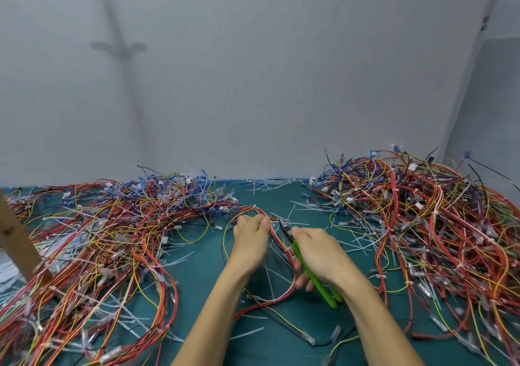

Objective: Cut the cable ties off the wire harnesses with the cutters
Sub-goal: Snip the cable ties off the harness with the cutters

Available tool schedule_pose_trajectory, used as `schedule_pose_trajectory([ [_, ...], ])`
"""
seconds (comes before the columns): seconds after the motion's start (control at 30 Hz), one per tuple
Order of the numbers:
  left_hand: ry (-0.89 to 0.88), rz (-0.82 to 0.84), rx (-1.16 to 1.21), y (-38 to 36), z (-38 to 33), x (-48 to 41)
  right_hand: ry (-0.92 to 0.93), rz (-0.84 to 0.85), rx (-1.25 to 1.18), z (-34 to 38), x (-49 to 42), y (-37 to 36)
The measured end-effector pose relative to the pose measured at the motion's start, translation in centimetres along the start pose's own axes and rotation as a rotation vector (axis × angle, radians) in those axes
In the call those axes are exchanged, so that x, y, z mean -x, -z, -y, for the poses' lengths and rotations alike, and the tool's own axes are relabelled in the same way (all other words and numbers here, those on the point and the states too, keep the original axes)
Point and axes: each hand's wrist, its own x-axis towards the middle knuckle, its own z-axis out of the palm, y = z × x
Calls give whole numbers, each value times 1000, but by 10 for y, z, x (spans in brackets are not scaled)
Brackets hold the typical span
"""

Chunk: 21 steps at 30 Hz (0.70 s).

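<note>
No readable text, labels, brands or numbers anywhere in view.

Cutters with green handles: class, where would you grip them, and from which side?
Grip the cutters by the long green handles, from the near right, as the right hand does. The handles trail toward the person; the short blades point away toward the harness held by the left hand.

The green-handled cutters (323, 291) lie in the right hand (318, 253), dark nose tilted up just beside a red-and-yellow harness (277, 237) pinched by the left hand (250, 239). More tangled harnesses lie in a left heap (112, 239) and a right heap (422, 219), with pale cut ties (267, 187) scattered between.
</note>
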Motion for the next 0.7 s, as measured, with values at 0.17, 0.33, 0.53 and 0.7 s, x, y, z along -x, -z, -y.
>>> schedule_pose_trajectory([
  [0.17, -15, -4, 52, -1, 3, 1, -14, 27, 34, 2, 2, 1],
  [0.33, -75, -6, 45, -2, 1, 3, 14, 22, 72, 1, 2, -5],
  [0.53, -82, -1, 115, 3, 0, 3, 45, -22, 63, 1, 1, -9],
  [0.7, -100, 27, 127, 4, -1, 3, 87, -59, 184, 1, 2, -9],
])
